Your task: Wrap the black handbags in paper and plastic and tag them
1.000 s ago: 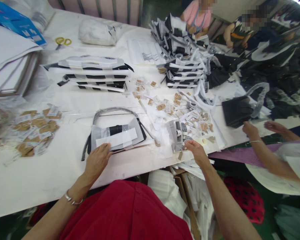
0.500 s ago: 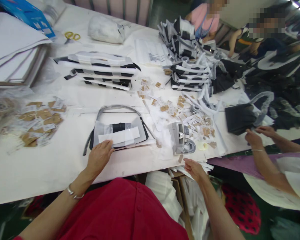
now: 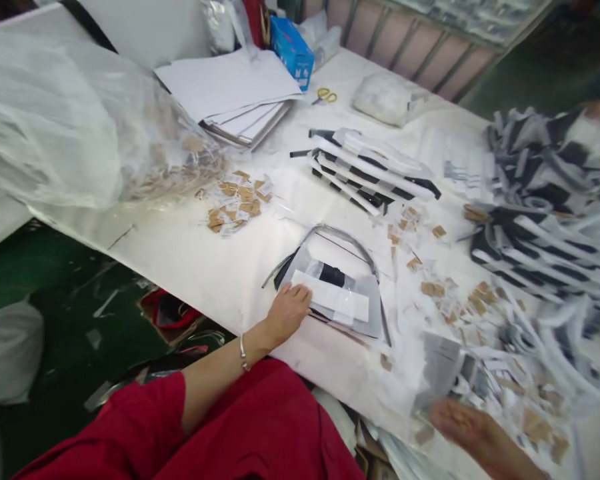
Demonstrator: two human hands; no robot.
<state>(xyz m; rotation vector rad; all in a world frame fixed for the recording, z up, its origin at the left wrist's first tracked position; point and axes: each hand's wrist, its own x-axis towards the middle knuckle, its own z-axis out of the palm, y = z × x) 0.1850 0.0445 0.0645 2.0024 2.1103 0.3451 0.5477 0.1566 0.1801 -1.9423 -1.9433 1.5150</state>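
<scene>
A black handbag (image 3: pixel 333 275) lies on the table with grey protective sheeting over its front and a wrapped, arched handle. Across its front sits a white strip (image 3: pixel 337 298). My left hand (image 3: pixel 289 312) grips the near left edge of the bag, fingers over the end of the strip. To the right, my right hand (image 3: pixel 460 427) is smeared by motion beside a grey holder (image 3: pixel 439 363) that looks like a tape dispenser. Whether its fingers hold anything is not visible.
Brown and white tags (image 3: pixel 240 200) lie in a pile at left, with more tags (image 3: pixel 480 297) at right. Wrapped bags (image 3: pixel 375 167) are stacked behind, and others (image 3: pixel 545 247) at right. Yellow scissors (image 3: pixel 327 95), a blue box (image 3: pixel 293 53) and white sheets (image 3: pixel 230 83) stand farther back.
The view has swung left, bringing the plastic sack and floor into sight. My left hand stays on the handbag. My right hand remains near the grey holder, now blurred.
</scene>
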